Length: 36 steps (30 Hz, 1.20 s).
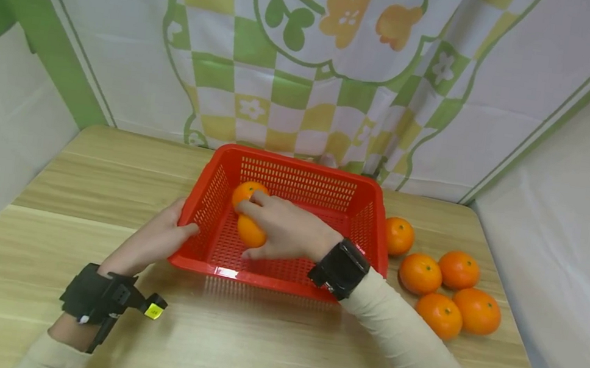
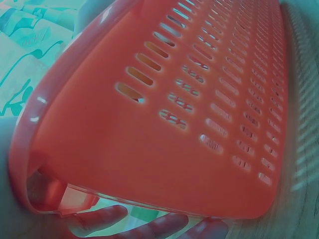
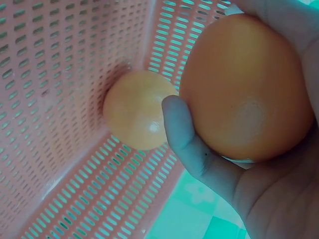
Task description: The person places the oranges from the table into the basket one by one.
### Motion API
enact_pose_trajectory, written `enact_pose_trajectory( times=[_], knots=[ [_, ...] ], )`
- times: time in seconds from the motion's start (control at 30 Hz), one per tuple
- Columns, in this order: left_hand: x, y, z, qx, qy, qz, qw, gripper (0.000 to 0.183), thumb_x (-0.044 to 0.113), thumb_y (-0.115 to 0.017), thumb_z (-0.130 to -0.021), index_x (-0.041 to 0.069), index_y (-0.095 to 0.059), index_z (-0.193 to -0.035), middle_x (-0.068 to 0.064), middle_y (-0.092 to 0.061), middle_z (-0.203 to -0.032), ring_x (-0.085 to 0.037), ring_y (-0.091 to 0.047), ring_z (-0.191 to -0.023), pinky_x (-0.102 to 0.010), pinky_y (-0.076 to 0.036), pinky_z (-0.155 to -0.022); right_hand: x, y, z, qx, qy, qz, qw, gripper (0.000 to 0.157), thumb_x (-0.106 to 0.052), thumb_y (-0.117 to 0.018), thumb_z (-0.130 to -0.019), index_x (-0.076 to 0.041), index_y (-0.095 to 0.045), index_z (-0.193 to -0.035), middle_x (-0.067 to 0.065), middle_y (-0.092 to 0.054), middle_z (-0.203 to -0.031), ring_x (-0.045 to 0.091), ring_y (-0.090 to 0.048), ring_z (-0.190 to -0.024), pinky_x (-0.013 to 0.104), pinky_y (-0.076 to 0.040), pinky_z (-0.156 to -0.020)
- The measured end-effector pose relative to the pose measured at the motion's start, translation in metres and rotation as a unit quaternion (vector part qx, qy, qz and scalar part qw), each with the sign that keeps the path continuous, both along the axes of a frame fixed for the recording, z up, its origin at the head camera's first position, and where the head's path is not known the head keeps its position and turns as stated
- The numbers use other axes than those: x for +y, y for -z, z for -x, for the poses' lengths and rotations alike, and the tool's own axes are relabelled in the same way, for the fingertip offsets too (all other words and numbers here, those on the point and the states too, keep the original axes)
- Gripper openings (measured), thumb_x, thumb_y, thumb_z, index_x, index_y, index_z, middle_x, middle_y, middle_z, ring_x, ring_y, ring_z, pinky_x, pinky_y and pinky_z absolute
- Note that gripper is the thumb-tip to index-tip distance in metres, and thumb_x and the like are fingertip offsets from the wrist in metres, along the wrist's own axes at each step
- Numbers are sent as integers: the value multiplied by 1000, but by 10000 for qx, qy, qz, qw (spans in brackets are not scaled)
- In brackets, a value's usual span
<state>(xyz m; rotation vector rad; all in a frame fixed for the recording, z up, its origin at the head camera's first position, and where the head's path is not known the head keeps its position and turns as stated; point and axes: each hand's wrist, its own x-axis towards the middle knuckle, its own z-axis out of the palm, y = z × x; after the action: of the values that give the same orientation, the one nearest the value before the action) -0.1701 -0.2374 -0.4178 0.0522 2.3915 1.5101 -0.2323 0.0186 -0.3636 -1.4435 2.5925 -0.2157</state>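
Observation:
A red plastic basket (image 1: 272,283) with slotted walls stands on the wooden table. My left hand (image 1: 155,239) grips its left rim, thumb over the edge and the other fingers outside the wall. In the left wrist view those fingers (image 2: 154,226) show past the basket's corner. My right hand (image 1: 295,228) reaches inside and holds an orange (image 3: 244,89), its fingers and thumb curled round it. Beyond that, a second orange (image 3: 139,109) sits in the basket's back left corner, partly covered by the right fingers in the head view.
Several more oranges (image 1: 441,315) lie in a group on the table right of the basket, one (image 1: 398,236) close against its right wall. A patterned curtain (image 1: 308,75) hangs behind the table, with white panels at both sides.

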Motion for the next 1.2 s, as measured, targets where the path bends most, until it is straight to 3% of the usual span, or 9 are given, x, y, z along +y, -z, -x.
enact_pose_trajectory(
  times=[0.53, 0.83, 1.2],
  knots=[
    [2, 0, 1, -90, -38, 111, 9999, 64, 14, -47, -106, 7, -20, -163, -24, -59, -144, -31, -71, -110, -49, -61, -96, -11, 9, 11, 3, -360, -546, 9979, 77, -51, -83, -86, -18, -51, -148, 7, -54, -139, 17, -61, -107, 33, -57, -100],
    [0, -1, 1, -90, -64, 116, 9999, 66, 14, -48, -106, 10, -19, -165, -23, -59, -146, -31, -71, -109, -45, -62, -93, -26, 26, 18, 151, -1014, -555, 9932, 76, -51, -83, -86, -15, -53, -146, 8, -56, -135, 19, -63, -111, 34, -55, -105],
    [1, 0, 0, -116, -140, 150, 9997, 67, 16, -48, -106, 10, -19, -165, -22, -55, -151, -33, -69, -113, -49, -61, -97, -38, 49, 21, 265, -1240, -777, 9889, 73, -48, -79, -89, -17, -51, -149, 5, -55, -137, 18, -63, -111, 32, -55, -104]
  ],
)
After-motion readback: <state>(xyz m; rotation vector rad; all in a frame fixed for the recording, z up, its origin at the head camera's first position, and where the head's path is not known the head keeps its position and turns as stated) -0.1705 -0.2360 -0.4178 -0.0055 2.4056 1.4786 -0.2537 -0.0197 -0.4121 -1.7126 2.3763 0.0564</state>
